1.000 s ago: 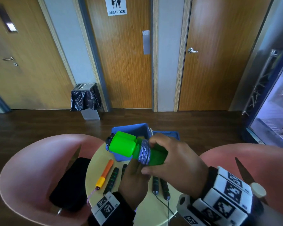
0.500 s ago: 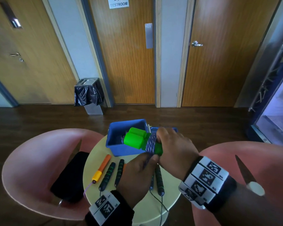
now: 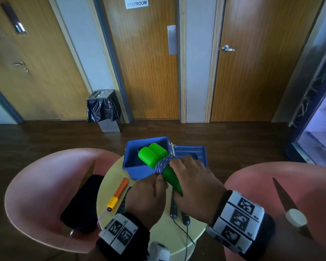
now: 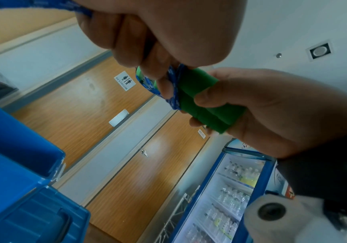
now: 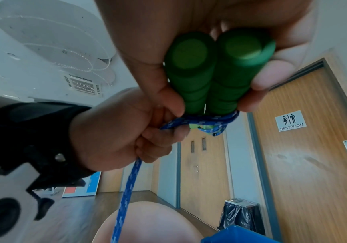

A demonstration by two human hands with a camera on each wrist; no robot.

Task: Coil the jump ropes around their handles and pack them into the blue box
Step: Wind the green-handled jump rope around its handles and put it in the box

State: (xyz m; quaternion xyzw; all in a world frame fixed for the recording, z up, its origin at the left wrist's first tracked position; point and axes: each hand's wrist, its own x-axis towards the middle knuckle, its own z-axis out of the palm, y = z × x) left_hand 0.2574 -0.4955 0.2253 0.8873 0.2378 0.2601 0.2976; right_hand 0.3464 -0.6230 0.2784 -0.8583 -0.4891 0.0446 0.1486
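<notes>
Slack from the left hand (image 3: 149, 193), pinching blue rope (image 5: 127, 189) at seven o'clock, could unravel coils on green handles (image 5: 216, 74) clenched by the right hand (image 3: 194, 183).

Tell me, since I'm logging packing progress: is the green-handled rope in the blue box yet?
Out. The right hand grips the green handles above the blue box, while the left hand pulls the blue rope.

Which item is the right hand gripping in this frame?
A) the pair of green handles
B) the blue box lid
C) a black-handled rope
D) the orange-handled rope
A: the right hand curls round the pair of green handles, while the left hand pinches the blue rope.
</notes>
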